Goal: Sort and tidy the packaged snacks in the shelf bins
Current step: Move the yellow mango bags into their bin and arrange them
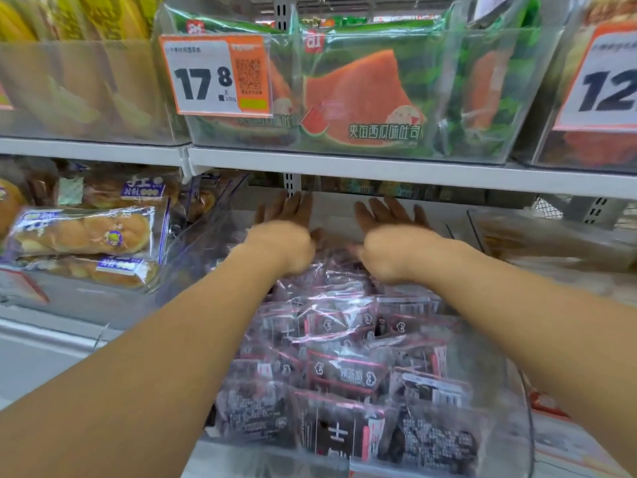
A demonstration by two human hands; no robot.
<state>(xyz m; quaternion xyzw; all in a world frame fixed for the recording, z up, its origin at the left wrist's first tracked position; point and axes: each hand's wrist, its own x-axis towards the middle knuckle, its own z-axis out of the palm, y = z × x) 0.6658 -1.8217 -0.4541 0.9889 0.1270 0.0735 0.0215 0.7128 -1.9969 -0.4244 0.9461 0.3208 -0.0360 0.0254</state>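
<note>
Two bare arms reach into a clear bin (pixel 513 381) at 6 o'clock, piled with dark snack packets (pixel 344 370) trimmed in pink. The left hand (pixel 286 229) and right hand (pixel 389 232) are both open, fingers spread, gripping nothing, over the pile's far end, where the bin's back looks bare. At 12 o'clock, watermelon toast bags (pixel 362 98) sit behind a price tag (pixel 215 75) reading 17.8. Bread rolls (pixel 86 232) lie at 9 o'clock.

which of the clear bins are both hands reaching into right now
The bin of dark, pink-trimmed packets on the lower shelf, centre. Both the left hand and right hand are over its back; the bread and watermelon-toast bins are untouched.
</note>
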